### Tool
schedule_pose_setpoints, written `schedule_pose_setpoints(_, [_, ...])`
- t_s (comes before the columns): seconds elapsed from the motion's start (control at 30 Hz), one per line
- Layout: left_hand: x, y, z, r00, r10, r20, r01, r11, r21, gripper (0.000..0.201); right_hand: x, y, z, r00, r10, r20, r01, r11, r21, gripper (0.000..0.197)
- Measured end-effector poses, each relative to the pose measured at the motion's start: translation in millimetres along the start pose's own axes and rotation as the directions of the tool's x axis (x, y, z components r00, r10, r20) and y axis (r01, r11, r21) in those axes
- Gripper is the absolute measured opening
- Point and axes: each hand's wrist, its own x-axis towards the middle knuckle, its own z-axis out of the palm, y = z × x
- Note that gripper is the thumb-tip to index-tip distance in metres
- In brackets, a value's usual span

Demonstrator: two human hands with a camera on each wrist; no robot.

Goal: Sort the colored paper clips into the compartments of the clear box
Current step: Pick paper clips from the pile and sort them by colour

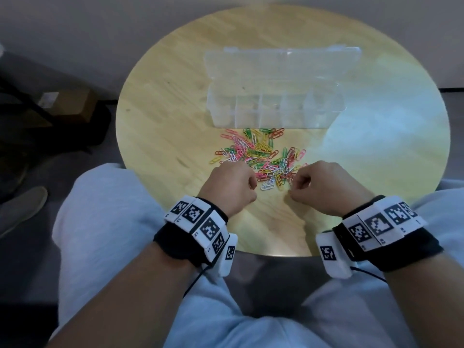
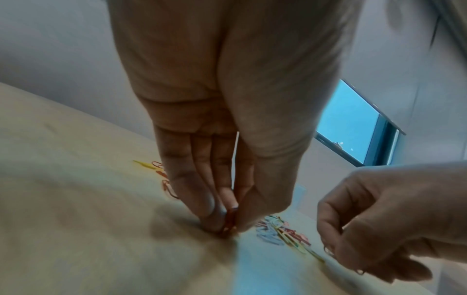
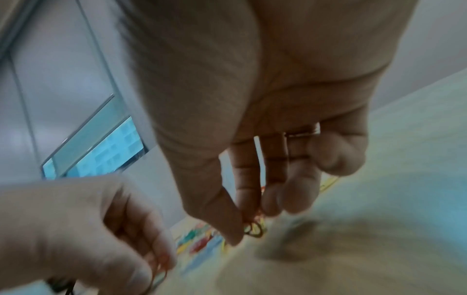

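Observation:
The clear box [image 1: 273,109] stands open at the table's middle, its lid laid back; its several compartments look bare. A pile of pink, yellow, green, red and white paper clips [image 1: 258,156] lies just in front of it. My left hand [image 1: 234,185] is at the pile's near left edge and pinches a red clip [image 2: 229,221] against the tabletop. My right hand [image 1: 324,187] is at the near right edge, where thumb and forefinger pinch a paper clip [image 3: 253,228]; blur hides its colour. A narrow gap separates the two hands.
The round wooden table [image 1: 163,116] has bare wood left and right of the pile and box. My lap in light trousers [image 1: 113,222] is at the table's near edge. A cardboard box [image 1: 72,104] and a shoe [image 1: 22,207] are on the floor to the left.

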Motion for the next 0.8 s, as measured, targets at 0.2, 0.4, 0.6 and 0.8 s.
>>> schedule_pose_setpoints(0.2, [-3,-6,-18,0.998,-0.063,-0.019,0.054,0.950,-0.307,0.024,2,20,-26,0.986,0.099,-0.137,0.013,0.761,0.648,0.014])
schedule_pose_setpoints(0.4, [1,-12,-26,0.988,-0.114,-0.106,0.058,0.901,-0.430,0.015,8,20,-31,0.958,0.287,-0.024,-0.131,0.509,0.851,0.029])
schedule_pose_setpoints(0.6, [2,-13,-22,0.993,-0.063,-0.104,0.015,0.913,-0.407,0.017,11,11,-19,0.971,0.183,-0.153,-0.103,0.901,0.421,0.020])
schedule_pose_setpoints(0.8, [0,-7,-17,0.999,0.019,-0.042,-0.032,0.939,-0.342,0.021,16,9,-2,0.982,0.078,-0.170,-0.062,0.993,0.096,0.004])
